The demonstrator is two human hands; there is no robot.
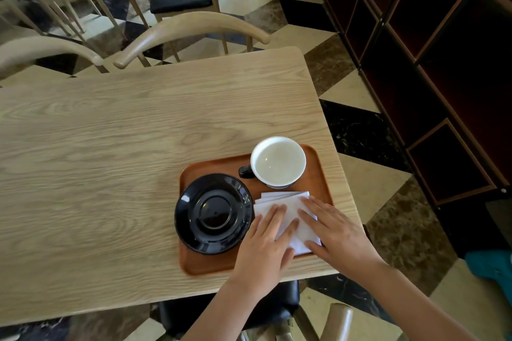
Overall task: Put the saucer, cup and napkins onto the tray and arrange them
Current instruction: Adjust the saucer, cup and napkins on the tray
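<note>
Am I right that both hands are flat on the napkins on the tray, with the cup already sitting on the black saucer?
Not quite: in the head view the cup stands directly on the tray, beside the black saucer, not on it. The rest holds: the left hand and right hand lie flat on the napkins on the tray.

Café or restaurant dining room. Long light-wood table (pixel 138 147) under both hands, serving tray (pixel 199 264) on it. Matching curved-back chairs (pixel 191 28) tucked in beyond the hands, more black-cushioned ones farther off. Polished checkered marble floor (pixel 360 130). Dark cubby shelving (pixel 432 63) to the right.
</note>
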